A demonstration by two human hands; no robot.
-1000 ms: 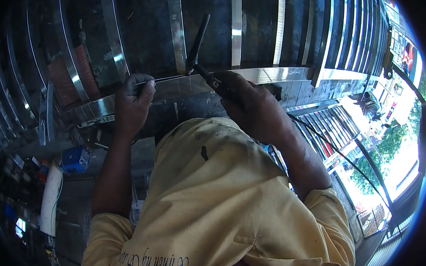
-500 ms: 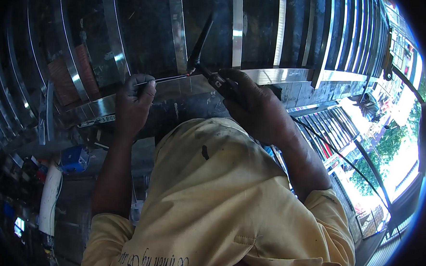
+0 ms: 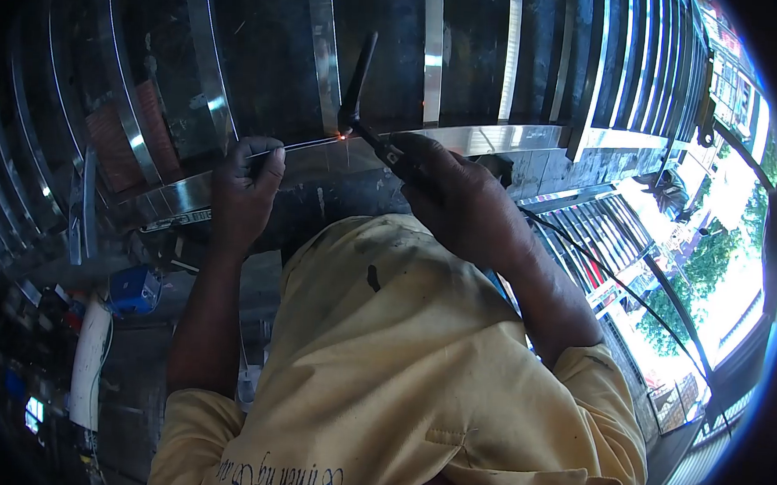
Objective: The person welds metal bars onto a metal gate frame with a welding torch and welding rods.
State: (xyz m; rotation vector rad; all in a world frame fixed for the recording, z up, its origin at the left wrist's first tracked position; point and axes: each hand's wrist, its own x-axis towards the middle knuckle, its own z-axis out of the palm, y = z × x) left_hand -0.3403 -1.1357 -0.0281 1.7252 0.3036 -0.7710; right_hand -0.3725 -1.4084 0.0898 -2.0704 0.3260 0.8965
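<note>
Joint spot: orange glow [image 3: 343,137], seen in the gap between the two hands, slightly beyond them. Right of left hand [image 3: 242,191], left of right hand [image 3: 461,194]. Right hand is nearer by a little, fingers only just beside it.

Glow is seen on the polished rail [image 3: 521,137], where the foot of one upright bar [image 3: 324,55] is met. Rail is laid across, in front of both hands, long axis side to side, gently curved in this lens. Bar is run away from the body, roughly square to the rail.

Thin rod [image 3: 310,143] is held in left hand, narrow pinch, thumb against fingers. Long axis is pointed rightward, tilted slightly away from the body, near parallel to rail; far end is brought right to the glow. Actual contact can't be told.

Torch [image 3: 350,118] is gripped in right hand, fingers closed round the handle. Handle is angled left and away; long black cap is pointed away from the body. Nozzle is set just beside the glow.

Count: hands 2, torch 1, rod 1, glow 1, rail 1. Upright bars: at least 5 beyond the hands, more at both sides, too crowded to be counted. Reddish panel [image 3: 130,141] 1, left of and beyond left hand. Blue box [image 3: 134,289] 1, left of left forearm.
</note>
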